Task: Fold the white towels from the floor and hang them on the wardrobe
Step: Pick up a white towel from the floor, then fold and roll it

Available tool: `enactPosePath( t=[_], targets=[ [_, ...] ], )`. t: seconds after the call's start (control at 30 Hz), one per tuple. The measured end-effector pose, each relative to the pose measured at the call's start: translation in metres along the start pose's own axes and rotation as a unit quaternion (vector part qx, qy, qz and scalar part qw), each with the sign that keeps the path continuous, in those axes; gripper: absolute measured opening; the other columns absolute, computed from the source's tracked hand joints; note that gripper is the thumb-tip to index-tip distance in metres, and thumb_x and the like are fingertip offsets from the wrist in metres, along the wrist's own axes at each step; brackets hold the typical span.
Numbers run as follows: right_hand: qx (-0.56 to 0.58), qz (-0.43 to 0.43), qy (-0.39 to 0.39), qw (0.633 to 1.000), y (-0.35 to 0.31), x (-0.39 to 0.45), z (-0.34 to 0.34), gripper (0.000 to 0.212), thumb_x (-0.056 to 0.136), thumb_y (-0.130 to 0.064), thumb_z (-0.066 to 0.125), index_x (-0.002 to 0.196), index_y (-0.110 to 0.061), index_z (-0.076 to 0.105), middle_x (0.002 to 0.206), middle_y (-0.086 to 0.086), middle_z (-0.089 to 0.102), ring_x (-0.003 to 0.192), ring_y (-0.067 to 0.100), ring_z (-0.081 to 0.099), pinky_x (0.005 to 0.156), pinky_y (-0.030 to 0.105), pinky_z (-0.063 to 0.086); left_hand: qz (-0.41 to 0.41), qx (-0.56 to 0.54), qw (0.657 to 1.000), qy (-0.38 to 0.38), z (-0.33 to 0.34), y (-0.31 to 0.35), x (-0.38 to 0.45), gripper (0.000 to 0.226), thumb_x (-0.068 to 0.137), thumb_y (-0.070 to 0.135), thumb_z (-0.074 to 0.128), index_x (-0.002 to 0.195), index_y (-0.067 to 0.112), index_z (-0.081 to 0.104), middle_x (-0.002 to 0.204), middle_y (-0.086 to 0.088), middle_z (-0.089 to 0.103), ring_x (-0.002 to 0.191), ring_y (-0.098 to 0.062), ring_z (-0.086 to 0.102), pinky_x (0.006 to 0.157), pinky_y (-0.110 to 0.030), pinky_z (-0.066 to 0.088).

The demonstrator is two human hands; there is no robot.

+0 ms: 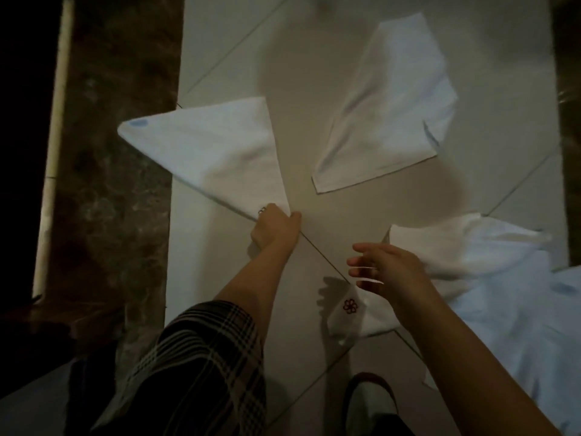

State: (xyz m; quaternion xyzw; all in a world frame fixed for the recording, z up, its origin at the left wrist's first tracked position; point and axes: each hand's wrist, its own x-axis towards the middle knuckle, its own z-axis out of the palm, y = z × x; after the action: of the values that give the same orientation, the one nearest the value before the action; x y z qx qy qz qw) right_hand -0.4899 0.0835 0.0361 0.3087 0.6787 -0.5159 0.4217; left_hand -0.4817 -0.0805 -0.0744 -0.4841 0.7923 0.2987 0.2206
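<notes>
At the far left runs a dark marble strip [116, 152] with a pale vertical trim [55, 121] along it, bordering the light tiled floor [220, 48].

On the floor, left of centre, lies a white towel folded into a triangle [207, 152], its point towards the near side. The left hand [275, 229] grasps that near point, fingers curled round the corner, the bare forearm reaching out from a plaid sleeve [201, 357] at the near left.

Further right and farther away, a second white towel [390, 114] lies loosely folded and blurred, one edge turned over on its right side. It is well apart from both hands.

Near the centre, a small white corner with a red flower emblem [349, 306] rests on the floor beneath the right hand [390, 269]. That hand hovers just above it, fingers spread and relaxed, holding nothing; its shadow falls on the tile just to the left.

To the right, a crumpled heap of white towels [471, 247] spreads from behind the right hand to the near right edge, where the cloth looks pale blue. A dark shoe [371, 401] shows at the near edge.
</notes>
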Motion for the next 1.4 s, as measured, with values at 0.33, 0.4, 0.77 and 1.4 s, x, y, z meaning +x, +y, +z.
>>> enactPosePath(
  t=[0.33, 0.4, 0.77, 1.4],
  targets=[
    [0.015, 0.014, -0.013, 1.000, -0.001, -0.079, 0.024, 0.023, 0.097, 0.001, 0.039, 0.096, -0.005, 0.061, 0.074, 0.009, 0.062, 0.061, 0.018, 0.057, 0.045, 0.016, 0.047, -0.045, -0.325, 0.944, -0.029, -0.084, -0.004, -0.045, 0.010, 0.091, 0.003, 0.054, 0.085, 0.003, 0.046, 0.062, -0.014, 0.054, 0.039, -0.014, 0.055, 0.037, -0.023, 0.050],
    [0.028, 0.023, 0.002, 0.999, -0.005, -0.113, 0.024, 0.023, 0.098, -0.001, 0.039, 0.096, -0.004, 0.062, 0.074, 0.010, 0.062, 0.062, 0.020, 0.057, 0.047, 0.018, 0.048, -0.061, -0.400, 0.914, -0.044, -0.119, 0.004, -0.068, 0.015, 0.093, 0.003, 0.050, 0.106, -0.003, 0.046, 0.066, -0.015, 0.054, 0.041, -0.016, 0.056, 0.039, -0.025, 0.051],
    [-0.015, -0.142, 0.053, 0.988, -0.087, -0.343, 0.016, 0.022, 0.090, 0.005, 0.049, 0.100, -0.009, 0.064, 0.075, 0.007, 0.068, 0.064, 0.017, 0.062, 0.057, 0.022, 0.049, -0.046, -0.495, 0.846, -0.191, -0.333, 0.052, -0.300, 0.022, 0.092, 0.012, 0.047, 0.087, 0.010, 0.068, 0.064, -0.001, 0.047, 0.048, -0.010, 0.040, 0.039, -0.015, 0.035],
    [-0.225, -0.561, 0.215, 0.767, -0.180, -0.704, -0.022, 0.008, 0.082, -0.011, 0.067, 0.076, -0.013, 0.063, 0.073, -0.013, 0.058, 0.081, -0.006, 0.050, 0.093, 0.049, 0.041, 0.498, -0.130, 0.853, -0.088, -0.621, 0.062, -0.596, 0.016, 0.075, 0.027, 0.058, 0.086, 0.022, 0.068, 0.078, 0.006, 0.067, 0.070, -0.006, 0.065, 0.069, -0.026, 0.056]
  ],
)
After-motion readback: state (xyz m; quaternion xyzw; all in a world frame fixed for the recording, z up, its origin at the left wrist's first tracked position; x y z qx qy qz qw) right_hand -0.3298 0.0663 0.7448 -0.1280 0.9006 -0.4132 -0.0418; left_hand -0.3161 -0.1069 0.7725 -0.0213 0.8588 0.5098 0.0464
